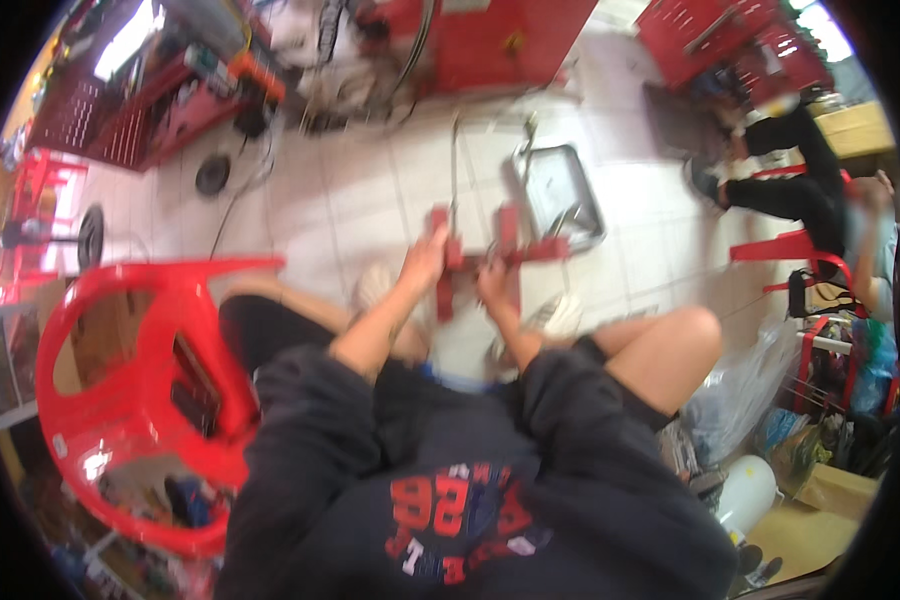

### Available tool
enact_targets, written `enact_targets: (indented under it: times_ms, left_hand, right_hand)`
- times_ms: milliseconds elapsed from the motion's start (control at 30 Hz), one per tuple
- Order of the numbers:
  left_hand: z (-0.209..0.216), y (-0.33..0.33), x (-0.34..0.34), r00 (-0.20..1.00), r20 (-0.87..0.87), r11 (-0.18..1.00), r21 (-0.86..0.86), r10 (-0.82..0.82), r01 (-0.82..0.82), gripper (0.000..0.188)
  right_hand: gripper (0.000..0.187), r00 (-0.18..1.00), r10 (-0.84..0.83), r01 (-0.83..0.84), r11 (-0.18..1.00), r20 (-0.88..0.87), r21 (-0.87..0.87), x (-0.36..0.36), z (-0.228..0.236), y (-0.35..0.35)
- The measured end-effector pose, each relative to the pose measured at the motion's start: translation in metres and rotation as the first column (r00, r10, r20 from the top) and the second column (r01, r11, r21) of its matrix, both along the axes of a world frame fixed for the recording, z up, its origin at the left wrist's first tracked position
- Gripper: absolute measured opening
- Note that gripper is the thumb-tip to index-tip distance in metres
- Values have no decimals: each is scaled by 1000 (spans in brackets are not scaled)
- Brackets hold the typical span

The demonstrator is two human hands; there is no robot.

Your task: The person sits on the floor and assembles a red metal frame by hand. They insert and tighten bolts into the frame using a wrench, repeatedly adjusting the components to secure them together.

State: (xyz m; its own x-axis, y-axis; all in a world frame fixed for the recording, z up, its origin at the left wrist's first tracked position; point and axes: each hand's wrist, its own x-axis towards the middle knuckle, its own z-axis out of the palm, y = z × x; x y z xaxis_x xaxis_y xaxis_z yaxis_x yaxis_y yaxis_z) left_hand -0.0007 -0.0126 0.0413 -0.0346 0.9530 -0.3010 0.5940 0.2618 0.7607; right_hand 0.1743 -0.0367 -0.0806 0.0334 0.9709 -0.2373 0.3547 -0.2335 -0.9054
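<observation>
Head view: a red metal frame sits on the tiled floor between the person's feet. The left hand grasps its left upright, fingers clenched; the right hand grips the crossbar. The frame looks rigid and heavy, so it is best held by its bars. The picture is blurred.

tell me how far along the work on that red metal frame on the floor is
Nothing looks finished: the picture is blurred, and no completed part shows. In hand: the left hand grips an upright of the red frame, and the right hand is on its lower bar, over the tiled floor. A metal tray lies just beyond, untouched. What remains cannot be told from here.
</observation>
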Motion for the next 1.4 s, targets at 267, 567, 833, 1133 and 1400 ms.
enact_targets:
  times_ms: [267,567,833,1133,1400]
  left_hand:
    - [20,-1,17,990,-26,988,-69,-138,136,22]
    - [5,-4,6,995,-6,994,-48,-97,97,21]
    - [8,-5,5,988,-63,990,0,-140,140,21]
    - [17,-5,10,991,-66,992,-47,-117,114,21]
    - [12,-5,2,988,-61,990,-19,-139,138,21]
  right_hand:
    - [52,993,104,-114,970,-56,-214,-5,54,18]
    - [48,1000,27,-27,1000,6,14,-27,61,6]
    - [35,987,147,-151,986,72,67,-22,72,4]
    - [24,944,325,-330,937,59,117,-5,61,11]
    - [21,961,275,-256,886,-7,-386,-25,118,-4]
